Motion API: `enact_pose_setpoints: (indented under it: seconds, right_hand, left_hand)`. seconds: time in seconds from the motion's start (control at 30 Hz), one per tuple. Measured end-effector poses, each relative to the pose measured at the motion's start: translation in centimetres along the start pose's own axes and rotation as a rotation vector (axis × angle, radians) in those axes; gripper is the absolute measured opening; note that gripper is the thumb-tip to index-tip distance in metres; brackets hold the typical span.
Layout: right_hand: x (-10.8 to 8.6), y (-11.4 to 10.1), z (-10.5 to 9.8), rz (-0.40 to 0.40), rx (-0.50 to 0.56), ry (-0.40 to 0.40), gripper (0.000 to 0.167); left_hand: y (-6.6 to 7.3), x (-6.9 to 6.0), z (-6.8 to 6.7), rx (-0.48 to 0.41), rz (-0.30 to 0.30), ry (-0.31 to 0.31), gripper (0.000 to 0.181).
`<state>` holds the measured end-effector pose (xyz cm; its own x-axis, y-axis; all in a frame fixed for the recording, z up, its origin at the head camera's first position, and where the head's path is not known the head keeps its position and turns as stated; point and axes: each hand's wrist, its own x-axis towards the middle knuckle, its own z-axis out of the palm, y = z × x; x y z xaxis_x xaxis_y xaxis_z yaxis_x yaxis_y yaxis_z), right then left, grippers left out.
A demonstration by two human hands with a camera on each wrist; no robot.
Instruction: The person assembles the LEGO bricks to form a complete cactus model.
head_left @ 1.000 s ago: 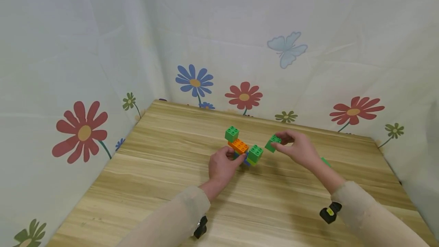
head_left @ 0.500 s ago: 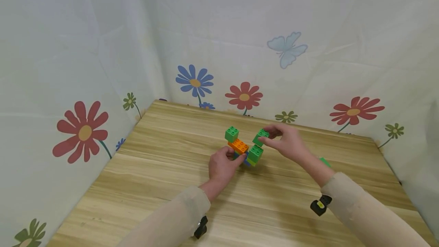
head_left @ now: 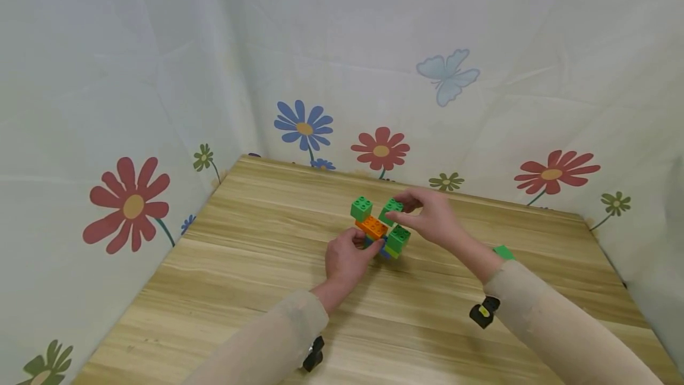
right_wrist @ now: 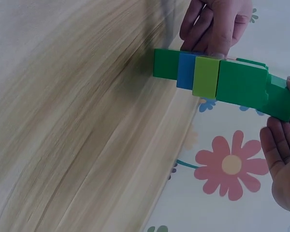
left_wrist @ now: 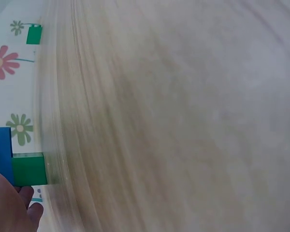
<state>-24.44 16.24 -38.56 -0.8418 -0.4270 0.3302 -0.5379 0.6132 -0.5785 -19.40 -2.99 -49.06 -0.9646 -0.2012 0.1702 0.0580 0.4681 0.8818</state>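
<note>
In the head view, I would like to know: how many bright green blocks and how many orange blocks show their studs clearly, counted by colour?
Bright green: 3 (leftmost block, held block, lowest block)
Orange: 1 (orange block)
Total: 4

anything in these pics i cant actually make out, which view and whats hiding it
- Head view: most of the blue brick, behind the left hand and orange brick.
- Head view: part of the held green brick, under the right hand's fingers.
- Head view: part of the loose green brick, behind the right forearm.
- Left wrist view: much of the left hand, cut off by the left edge.
- Right wrist view: part of the right hand, cut off by the right edge.
</note>
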Motion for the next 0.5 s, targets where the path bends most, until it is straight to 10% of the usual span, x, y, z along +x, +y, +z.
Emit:
enact_pose_setpoints:
  seconds: [0.5]
  right_hand:
    - [0.6,0.1,1.5,-0.013,0.003,-0.048,0.035]
  left_hand:
    - [0.3,-0.3,-0.1,0.021,0.013,0.019,0.035]
